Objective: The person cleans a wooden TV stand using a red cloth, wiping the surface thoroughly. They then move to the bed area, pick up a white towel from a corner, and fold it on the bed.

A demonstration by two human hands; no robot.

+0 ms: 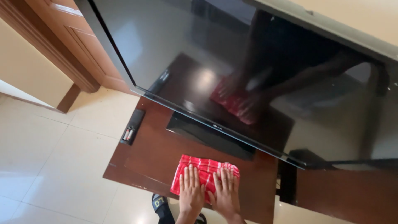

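— Where are your hands right now?

— Both flat on the red checked cloth, fingers spread, palms down. My left hand and my right hand lie side by side, just touching, pressing rather than pinching anything.

— And the cloth itself?

— Lying on the dark brown wooden surface, close to its front edge, right in front of me.

— What else is on that surface?

— A big flat television, its black screen off and tilted in my view. Its base sits just behind the cloth. The glass mirrors the cloth and my hands. Off at the left edge there's a remote control lying face down with its battery cover off, cells showing.

— And the room?

— Pale glossy tiled floor to the left, catching the light. A wooden door and its frame stand behind the television, next to a cream wall. Down by the surface's front edge I can see a black sandal on the floor.
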